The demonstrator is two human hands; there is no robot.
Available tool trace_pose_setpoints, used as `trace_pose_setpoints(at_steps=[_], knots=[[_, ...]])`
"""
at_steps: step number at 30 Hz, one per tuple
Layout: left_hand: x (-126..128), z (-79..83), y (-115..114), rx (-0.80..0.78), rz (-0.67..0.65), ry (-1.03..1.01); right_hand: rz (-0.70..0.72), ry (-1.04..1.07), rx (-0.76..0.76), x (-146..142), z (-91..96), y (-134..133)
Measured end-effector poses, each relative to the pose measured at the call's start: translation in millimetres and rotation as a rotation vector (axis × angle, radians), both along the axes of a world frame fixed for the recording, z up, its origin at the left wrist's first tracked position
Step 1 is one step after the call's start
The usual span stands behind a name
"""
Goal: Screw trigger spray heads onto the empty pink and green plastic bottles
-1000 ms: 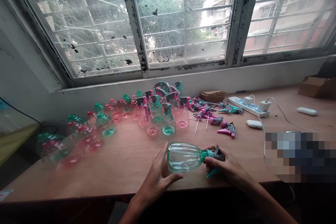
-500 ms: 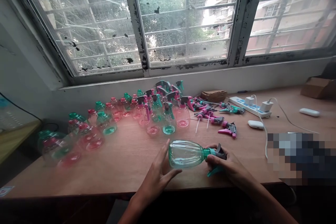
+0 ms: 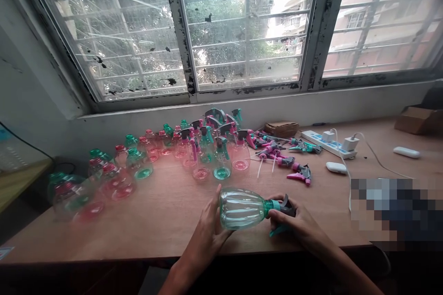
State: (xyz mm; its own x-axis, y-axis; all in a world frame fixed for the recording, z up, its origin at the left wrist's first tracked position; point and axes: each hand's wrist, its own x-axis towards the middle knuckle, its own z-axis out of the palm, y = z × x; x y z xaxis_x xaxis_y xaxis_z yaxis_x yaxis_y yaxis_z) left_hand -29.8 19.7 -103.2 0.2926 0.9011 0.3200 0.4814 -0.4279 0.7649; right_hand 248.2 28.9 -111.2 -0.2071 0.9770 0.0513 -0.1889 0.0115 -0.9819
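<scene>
A clear teal spray bottle (image 3: 242,209) lies on its side near the front edge of the wooden table (image 3: 166,212). My left hand (image 3: 207,235) cups its base, fingers wrapped round the bottom. My right hand (image 3: 296,223) grips the grey and teal trigger head (image 3: 285,207) at the bottle's neck.
Behind stand several teal and pink bottles (image 3: 207,152), some with trigger heads, others capless at the left (image 3: 114,175). Loose pink and teal trigger heads (image 3: 284,154) lie to the right, beside a power strip (image 3: 328,143) with chargers and cables. A cardboard box (image 3: 417,120) sits far right.
My left hand has closed further round the bottle's base; the bottle stays on its side between both hands, shifted slightly.
</scene>
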Motion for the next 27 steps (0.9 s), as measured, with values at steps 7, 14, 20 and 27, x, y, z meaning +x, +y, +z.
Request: trace_pose_setpoints(at_steps=[7,14,20,27], knots=[[-4,3.4,-4,-0.065,-0.008,0.001,-0.010,0.010,-0.034,0,-0.8,-2],[-5,1.0,-2,-0.073,-0.107,-0.057,-0.004,0.048,-0.047,0,-5.4,1],[-5,3.7,-2,-0.129,-0.022,-0.009,-0.012,0.015,-0.022,0,-8.7,2],[-3,3.3,-2,-0.121,-0.089,-0.075,-0.029,0.031,-0.005,0,-12.4,3]])
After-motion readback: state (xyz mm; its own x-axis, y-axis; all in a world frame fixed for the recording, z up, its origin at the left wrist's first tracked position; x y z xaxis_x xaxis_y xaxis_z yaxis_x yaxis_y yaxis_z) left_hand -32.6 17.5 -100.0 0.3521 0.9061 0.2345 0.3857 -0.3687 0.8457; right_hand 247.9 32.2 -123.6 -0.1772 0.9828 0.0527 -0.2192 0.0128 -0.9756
